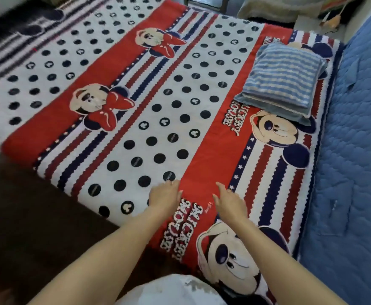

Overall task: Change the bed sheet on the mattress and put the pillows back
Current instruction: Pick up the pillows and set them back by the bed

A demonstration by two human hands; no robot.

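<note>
Red sheet (202, 150) seemingly under spread fingers (173, 183).

blue quilted cover (351, 172) at right, dark floor (26, 205)

Matt printed cloth bed sheet (158, 133); striped woven pillow (281, 80); quilted blue mattress (351, 164).
</note>
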